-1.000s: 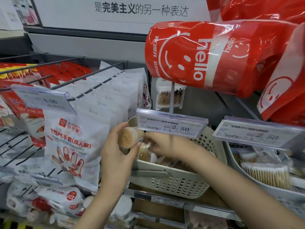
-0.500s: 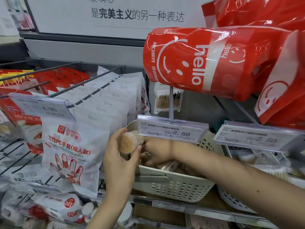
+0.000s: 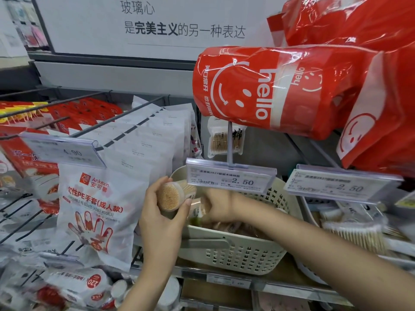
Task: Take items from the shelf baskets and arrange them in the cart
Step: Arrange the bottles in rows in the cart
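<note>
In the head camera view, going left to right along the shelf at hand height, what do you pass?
White disposable-glove bag with a red hand print → left hand holding a round clear toothpick tub → right hand reaching into the cream perforated plastic basket → clear packs of cotton swabs.

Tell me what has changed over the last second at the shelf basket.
The right hand pushed further left inside the basket, closing on small packets there. The left hand still holds the round toothpick container at the basket's left rim. The basket has not moved.
</note>
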A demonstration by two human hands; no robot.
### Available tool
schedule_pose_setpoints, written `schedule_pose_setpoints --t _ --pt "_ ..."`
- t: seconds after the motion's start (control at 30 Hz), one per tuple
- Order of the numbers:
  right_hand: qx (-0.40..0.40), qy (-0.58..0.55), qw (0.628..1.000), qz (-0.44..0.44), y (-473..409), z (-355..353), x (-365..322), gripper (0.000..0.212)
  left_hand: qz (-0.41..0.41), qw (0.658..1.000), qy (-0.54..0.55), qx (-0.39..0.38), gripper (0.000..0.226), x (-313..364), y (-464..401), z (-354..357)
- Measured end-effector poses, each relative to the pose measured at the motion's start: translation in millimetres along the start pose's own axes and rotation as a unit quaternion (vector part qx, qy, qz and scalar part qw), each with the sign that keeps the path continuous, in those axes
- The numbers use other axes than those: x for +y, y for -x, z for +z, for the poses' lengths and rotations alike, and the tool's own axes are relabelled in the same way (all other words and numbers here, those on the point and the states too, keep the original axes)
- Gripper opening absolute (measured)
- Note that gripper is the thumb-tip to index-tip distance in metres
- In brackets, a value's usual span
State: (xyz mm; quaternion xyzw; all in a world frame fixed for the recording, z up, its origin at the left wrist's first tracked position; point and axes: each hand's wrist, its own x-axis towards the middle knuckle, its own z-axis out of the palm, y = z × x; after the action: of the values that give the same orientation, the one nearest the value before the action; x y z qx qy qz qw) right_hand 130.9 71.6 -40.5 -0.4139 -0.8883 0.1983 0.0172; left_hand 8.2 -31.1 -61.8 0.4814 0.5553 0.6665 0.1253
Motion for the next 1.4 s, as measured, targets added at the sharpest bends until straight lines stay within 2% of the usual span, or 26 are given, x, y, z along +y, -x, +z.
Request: schedule_pose_setpoints --t 0.1,0.17,0.3,0.43,0.57,0.63,0.8,1.0,1.07,1.2,1.4 --pt "0.060 -0.090 0.992 0.061 40.8 -16.3 8.1 0.029 -0.004 1.000 0.018 -0.013 0.055 3.7 3.2 -2.6" --pt "0.129 -0.139 0.980 0.068 70.1 -25.5 11.2 0.031 -0.007 0.999 0.040 -0.019 0.055 9.9 9.1 -4.1" --pt "0.229 -0.191 0.953 0.051 118.9 -29.5 11.7 0.057 -0.004 0.996 0.092 -0.005 0.055 29.3 31.6 -6.4" --pt "0.272 -0.189 0.944 0.010 158.3 -19.0 6.3 0.064 -0.009 0.992 0.127 0.026 0.059 45.7 59.3 -18.0" --pt "0.270 -0.215 0.938 -0.038 184.8 0.5 -11.6 0.059 -0.047 0.994 0.089 0.047 0.069 58.3 91.9 -42.1" --pt "0.236 -0.278 0.929 -0.066 193.1 12.8 -27.7 0.059 -0.083 0.992 0.077 0.055 0.067 63.8 112.1 -59.2" --pt "0.030 -0.465 0.878 -0.107 194.1 62.2 -80.6 0.048 -0.180 0.976 0.027 0.116 0.072 69.9 168.8 -117.2" --pt "-0.143 -0.516 0.836 -0.124 182.6 129.5 -153.0 0.060 -0.228 0.947 0.004 0.225 0.055 66.8 226.4 -205.6" --pt "-0.180 -0.513 0.830 -0.125 179.0 148.0 -180.2 0.060 -0.230 0.938 0.006 0.259 0.052 63.1 239.2 -234.2" --pt "-0.240 -0.508 0.816 -0.135 160.5 181.5 -239.0 0.042 -0.236 0.919 0.028 0.314 0.048 54.8 250.3 -287.1" --pt "-0.264 -0.506 0.806 -0.155 113.3 247.3 -341.9 0.042 -0.246 0.892 0.001 0.380 0.058 36.0 253.0 -391.7"
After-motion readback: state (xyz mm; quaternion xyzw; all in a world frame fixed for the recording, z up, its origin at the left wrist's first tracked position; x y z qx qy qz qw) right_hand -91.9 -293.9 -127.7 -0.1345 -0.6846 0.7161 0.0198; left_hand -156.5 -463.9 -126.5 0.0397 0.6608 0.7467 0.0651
